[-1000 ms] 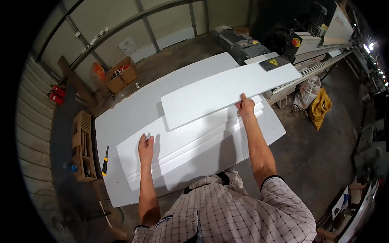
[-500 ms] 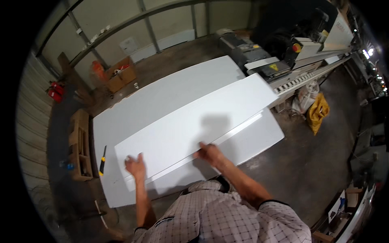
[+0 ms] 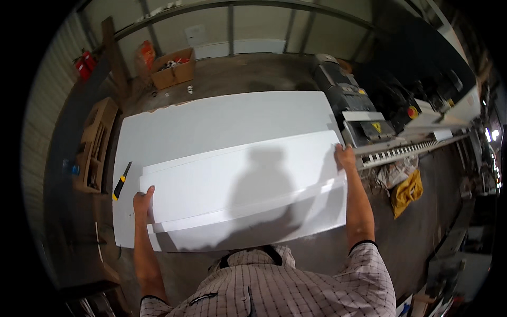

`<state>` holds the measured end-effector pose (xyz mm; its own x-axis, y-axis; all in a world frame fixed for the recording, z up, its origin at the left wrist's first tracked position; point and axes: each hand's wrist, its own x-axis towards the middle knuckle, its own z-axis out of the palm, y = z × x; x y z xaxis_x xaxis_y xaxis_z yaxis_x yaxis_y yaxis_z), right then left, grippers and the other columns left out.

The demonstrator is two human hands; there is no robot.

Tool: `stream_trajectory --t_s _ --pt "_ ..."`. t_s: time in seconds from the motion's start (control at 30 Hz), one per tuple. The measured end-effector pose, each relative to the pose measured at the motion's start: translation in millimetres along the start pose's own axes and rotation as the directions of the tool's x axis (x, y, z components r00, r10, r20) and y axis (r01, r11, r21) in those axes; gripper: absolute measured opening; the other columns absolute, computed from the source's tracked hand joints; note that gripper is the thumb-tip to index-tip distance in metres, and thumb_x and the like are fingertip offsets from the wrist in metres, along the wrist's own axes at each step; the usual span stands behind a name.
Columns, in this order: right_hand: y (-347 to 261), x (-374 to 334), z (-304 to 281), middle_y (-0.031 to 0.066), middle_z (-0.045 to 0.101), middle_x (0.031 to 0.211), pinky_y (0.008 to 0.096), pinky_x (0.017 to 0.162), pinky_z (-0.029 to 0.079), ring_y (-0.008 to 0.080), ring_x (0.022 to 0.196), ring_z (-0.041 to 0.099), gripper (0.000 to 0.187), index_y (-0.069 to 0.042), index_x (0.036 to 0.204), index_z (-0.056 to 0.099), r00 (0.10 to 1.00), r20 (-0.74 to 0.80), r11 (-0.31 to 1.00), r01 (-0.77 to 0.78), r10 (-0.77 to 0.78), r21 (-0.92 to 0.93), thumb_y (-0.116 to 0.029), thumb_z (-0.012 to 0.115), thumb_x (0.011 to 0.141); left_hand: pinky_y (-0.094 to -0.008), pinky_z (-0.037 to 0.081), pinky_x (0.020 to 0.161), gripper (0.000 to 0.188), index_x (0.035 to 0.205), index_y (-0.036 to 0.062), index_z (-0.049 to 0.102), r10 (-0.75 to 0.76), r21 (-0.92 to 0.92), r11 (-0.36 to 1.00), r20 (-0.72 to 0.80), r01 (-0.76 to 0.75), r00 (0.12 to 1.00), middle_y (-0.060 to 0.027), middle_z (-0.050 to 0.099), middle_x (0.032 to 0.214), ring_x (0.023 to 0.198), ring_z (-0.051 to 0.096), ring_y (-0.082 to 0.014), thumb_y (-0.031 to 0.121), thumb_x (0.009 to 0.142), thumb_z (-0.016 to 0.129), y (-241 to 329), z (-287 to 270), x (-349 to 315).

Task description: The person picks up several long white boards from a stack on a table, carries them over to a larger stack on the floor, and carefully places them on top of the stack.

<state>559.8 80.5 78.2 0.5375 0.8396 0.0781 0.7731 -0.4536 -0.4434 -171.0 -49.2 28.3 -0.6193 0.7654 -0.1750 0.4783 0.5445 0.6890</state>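
Note:
A narrow white panel [image 3: 211,179] lies lengthwise on a wider white board [image 3: 232,116]. Other white strips or panels show along its front and back edges, so several seem stacked; I cannot tell how many. My left hand [image 3: 143,199] grips the panel's left end, thumb up at the edge and fingers partly hidden. At the opposite end, my right hand [image 3: 345,157] holds the right edge, its fingers mostly out of sight. My shadow falls across the panel's middle. Left of the panel, on the wider board, rests a utility knife [image 3: 122,181] with a black and yellow handle.
A machine with a toothed rail [image 3: 412,150] stands close to the board's right end. Below it hangs or lies a yellow sack [image 3: 407,194]. A wooden rack [image 3: 97,142] is at the left. An open cardboard box [image 3: 174,68] sits on the floor beyond the board.
My right hand has moved from the panel's front edge to its right end. My left hand has closed on the left end. The panel now lies straighter along the board; the view has turned.

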Motion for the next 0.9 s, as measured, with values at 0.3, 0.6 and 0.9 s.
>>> stream_trajectory --t_s 0.3,0.6,0.9 --pt "96.0 4.2 27.8 0.0185 0.063 0.092 0.0409 0.076 0.047 0.0316 0.088 0.061 0.036 -0.001 0.097 0.060 0.969 0.235 0.932 0.151 -0.074 -0.330 -0.033 0.051 0.085 -0.0374 0.053 0.064 0.064 0.109 -0.0112 0.048 -0.185 -0.341 0.902 0.251 0.265 0.950 -0.0177 0.060 0.095 0.076 0.061 -0.0263 0.040 0.076 0.069 70.3 -8.2 -21.9" --pt "63.1 -170.8 -44.4 0.0204 0.063 0.084 0.0410 0.077 0.046 0.0355 0.086 0.060 0.052 -0.003 0.086 0.065 0.940 0.249 0.958 -0.268 0.235 0.106 -0.053 0.050 0.080 -0.0394 0.050 0.060 0.074 0.110 -0.0170 0.047 -0.189 -0.085 0.960 0.508 0.266 0.841 -0.0198 0.057 0.103 0.083 0.058 -0.0294 0.051 0.082 0.057 -31.9 -59.1 38.5" --pt "97.9 -320.5 -92.9 0.0287 0.055 0.111 0.0366 0.092 0.039 0.0359 0.111 0.050 0.087 0.012 0.111 0.054 0.685 0.395 0.602 -0.727 0.612 0.330 -0.068 0.039 0.081 -0.0420 0.046 0.082 0.077 0.119 -0.0145 0.041 -0.141 0.282 0.959 0.483 -0.002 0.864 -0.0208 0.052 0.116 0.101 0.052 -0.0307 0.052 0.083 0.055 -40.2 -67.5 70.8"
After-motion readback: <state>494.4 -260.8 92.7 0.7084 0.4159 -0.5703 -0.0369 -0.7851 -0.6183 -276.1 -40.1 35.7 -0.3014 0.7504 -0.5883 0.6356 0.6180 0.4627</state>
